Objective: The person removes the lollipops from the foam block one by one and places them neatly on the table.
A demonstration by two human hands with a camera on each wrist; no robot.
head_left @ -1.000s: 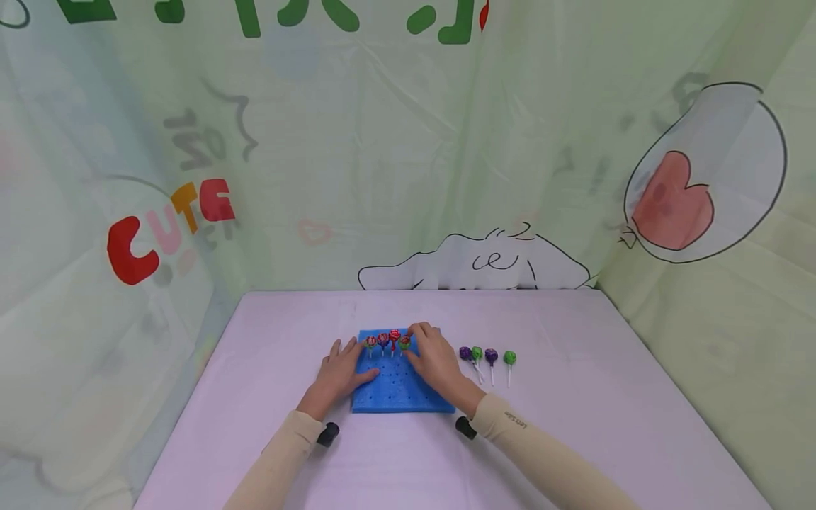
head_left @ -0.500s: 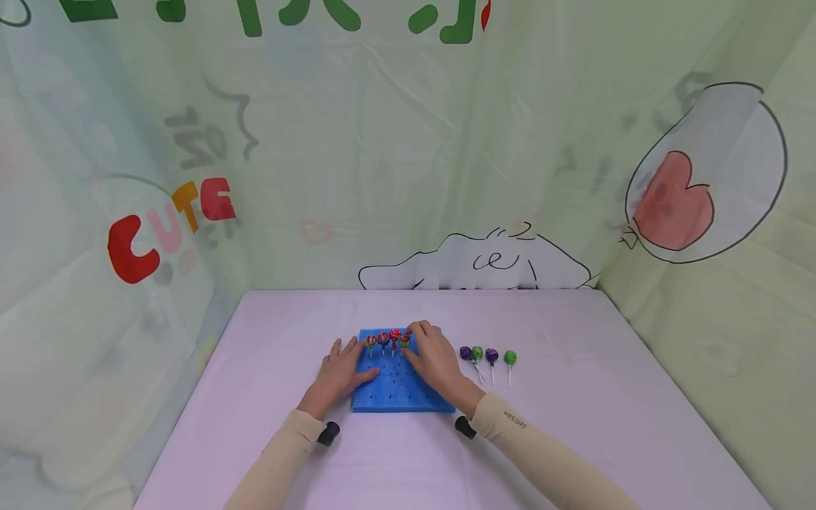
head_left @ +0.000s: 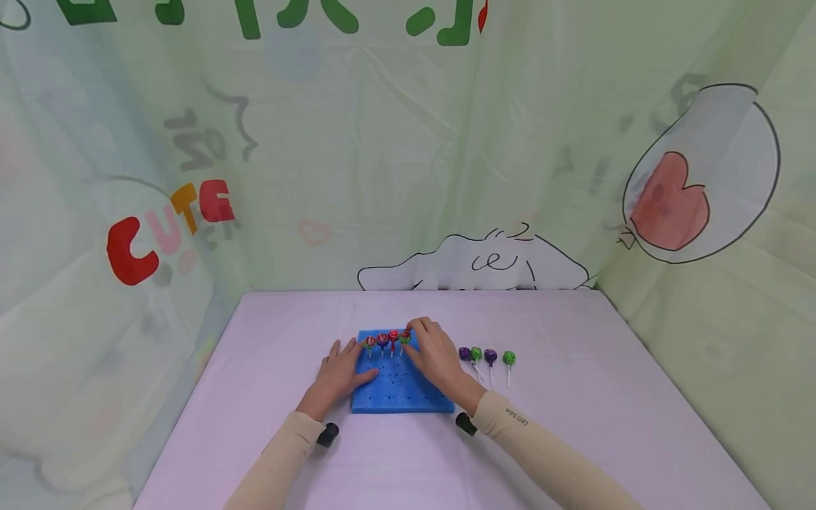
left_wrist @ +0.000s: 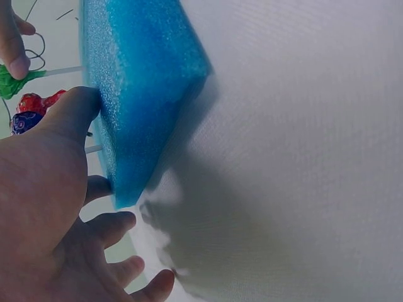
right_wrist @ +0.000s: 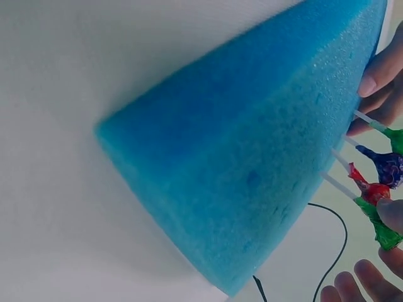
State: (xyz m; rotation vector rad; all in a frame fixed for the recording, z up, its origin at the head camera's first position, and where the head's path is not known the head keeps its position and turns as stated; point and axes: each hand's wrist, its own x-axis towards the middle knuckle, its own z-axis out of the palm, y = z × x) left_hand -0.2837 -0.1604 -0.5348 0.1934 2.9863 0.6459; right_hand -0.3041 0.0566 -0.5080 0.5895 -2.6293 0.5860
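- Resting the left hand (head_left: 340,372), spread, at the left edge of the blue block (head_left: 397,398), probably to steady it.
- Pinching the rightmost standing lollipop (head_left: 405,338) with the right hand (head_left: 440,361) near the block's far edge, seemingly to keep its stick upright.
- Having four loose lollipops (head_left: 490,355) between block and table's (head_left: 574,397) right edge, apparently for easy reach.

1. "CUTE" lettering (head_left: 185,207), last letter distorted, marks the backdrop (head_left: 306,142) at left.
2. Green characters (head_left: 248,18) there, cropped by the top edge, defy reading.
3. Small print (head_left: 516,417) on the right sleeve (head_left: 554,453), lower right, apparently begins "Let".
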